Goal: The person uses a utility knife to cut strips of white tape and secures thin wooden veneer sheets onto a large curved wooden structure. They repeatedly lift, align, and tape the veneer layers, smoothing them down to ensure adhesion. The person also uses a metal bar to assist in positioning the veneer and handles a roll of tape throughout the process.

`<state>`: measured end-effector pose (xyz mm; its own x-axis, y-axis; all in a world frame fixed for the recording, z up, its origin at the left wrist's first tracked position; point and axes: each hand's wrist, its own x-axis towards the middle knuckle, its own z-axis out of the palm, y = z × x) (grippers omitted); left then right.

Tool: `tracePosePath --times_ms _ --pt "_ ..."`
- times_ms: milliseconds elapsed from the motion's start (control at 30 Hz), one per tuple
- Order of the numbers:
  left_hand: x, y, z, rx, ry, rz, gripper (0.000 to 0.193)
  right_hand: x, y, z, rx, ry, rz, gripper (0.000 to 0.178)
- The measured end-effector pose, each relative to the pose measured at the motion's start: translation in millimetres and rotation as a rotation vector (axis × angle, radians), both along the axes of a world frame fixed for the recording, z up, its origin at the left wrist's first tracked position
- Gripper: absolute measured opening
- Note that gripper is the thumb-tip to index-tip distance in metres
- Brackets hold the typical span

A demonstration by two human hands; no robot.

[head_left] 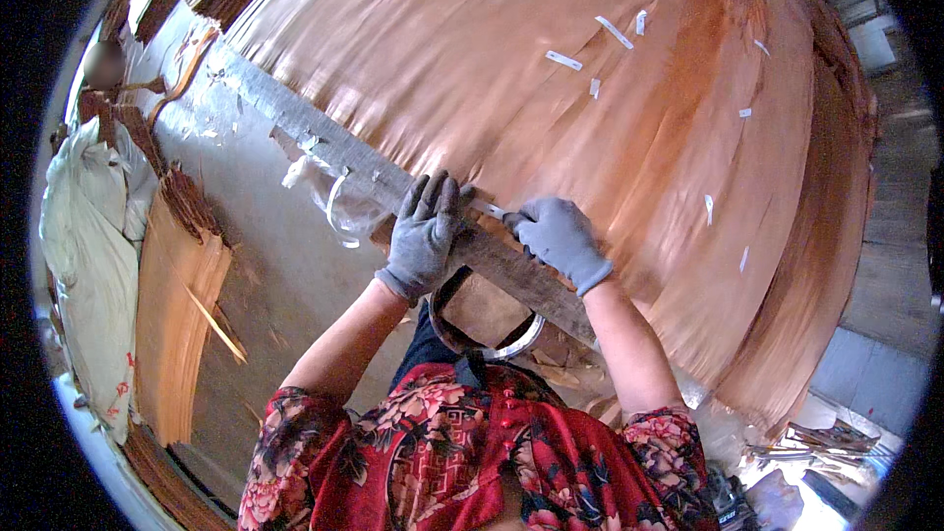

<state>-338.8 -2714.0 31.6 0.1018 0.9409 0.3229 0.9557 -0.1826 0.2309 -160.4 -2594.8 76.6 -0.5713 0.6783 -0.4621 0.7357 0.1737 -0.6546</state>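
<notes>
A large sheet of reddish-brown wood veneer [472, 69] spreads out before me, with grain lines and ripples. Its near edge lies along a long grey board edge [324, 133]. My left hand [426, 236], in a grey glove with darkened fingertips, lies flat on that edge, fingers stretched out. To its right, my gloved right hand [562, 238] is closed, its fingertips at the end of a short white tape strip [489, 207] by the veneer's edge. What else its curled fingers cover is hidden. Several more white tape pieces [615, 31] are stuck to the veneer.
A round-rimmed stool [536, 332] stands just below the board edge. Crumpled clear plastic [344, 199] lies left of my left hand. At far left are a pale cloth bundle [90, 236] and brown veneer pieces [172, 315]. Scraps [816, 447] lie at lower right.
</notes>
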Motion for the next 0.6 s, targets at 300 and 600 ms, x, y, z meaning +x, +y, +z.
tracePosePath --times_ms 300,600 --pt "28.4 71.2 5.0 0.057 -0.118 0.148 0.081 -2.4 -2.1 -22.1 0.286 -0.058 0.059 0.029" --pt "34.0 96.7 -3.5 -0.073 -0.064 0.164 0.085 20.8 -36.7 1.7 0.269 0.136 0.105 0.028"
